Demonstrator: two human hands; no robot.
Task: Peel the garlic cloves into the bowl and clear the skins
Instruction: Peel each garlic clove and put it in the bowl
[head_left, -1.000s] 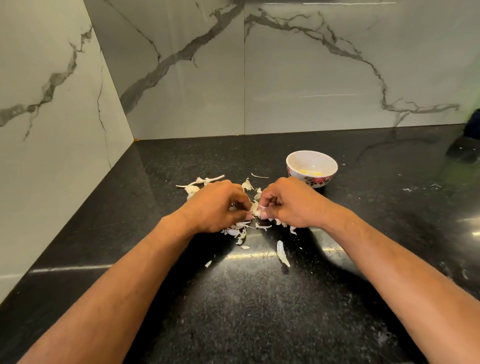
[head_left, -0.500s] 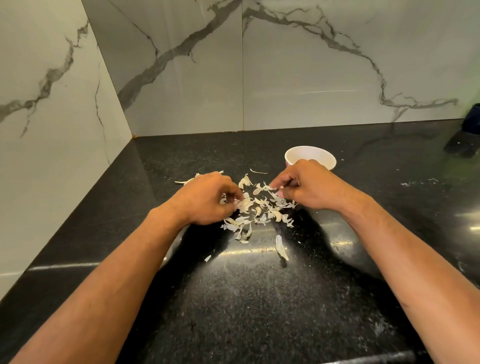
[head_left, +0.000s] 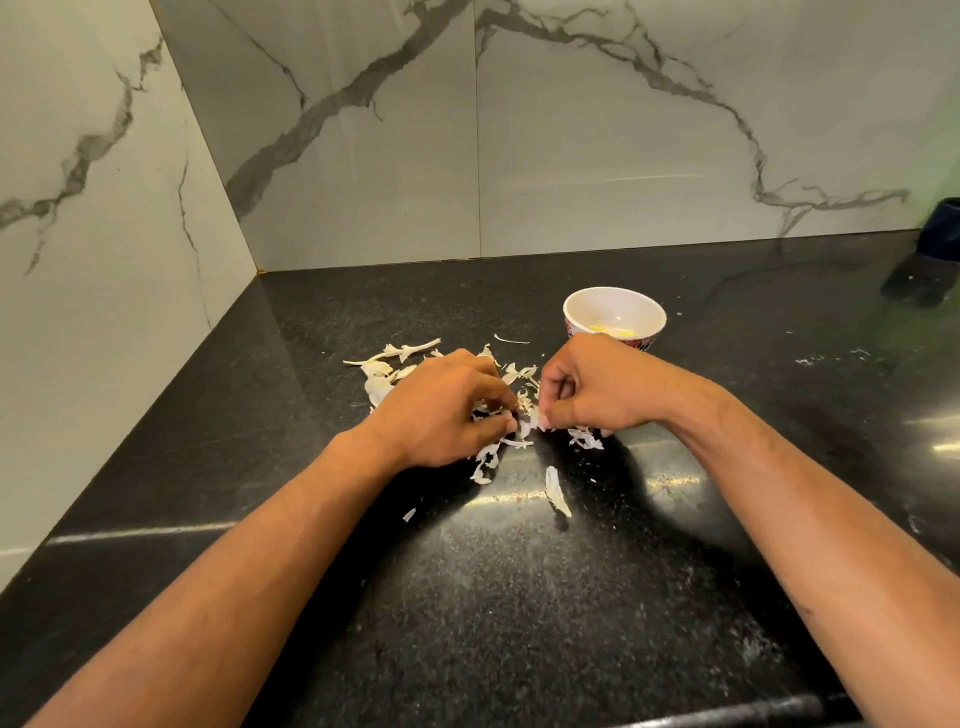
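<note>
no legible text, labels or numbers

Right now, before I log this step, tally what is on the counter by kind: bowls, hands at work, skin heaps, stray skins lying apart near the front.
Bowls: 1, the white bowl, something yellow inside
Hands: 2, left hand and right hand, both among the skins
Skin heaps: 1, the pile of skins on the black counter
Stray skins in front: 2, large flake, small flake
Total: 6

Your view is evenly bright, soft light from above, white glare streaks on the glossy black worktop (head_left: 519, 597), dark shadows under your forearms, wide-angle bending at the edges, sharp centre.
</note>
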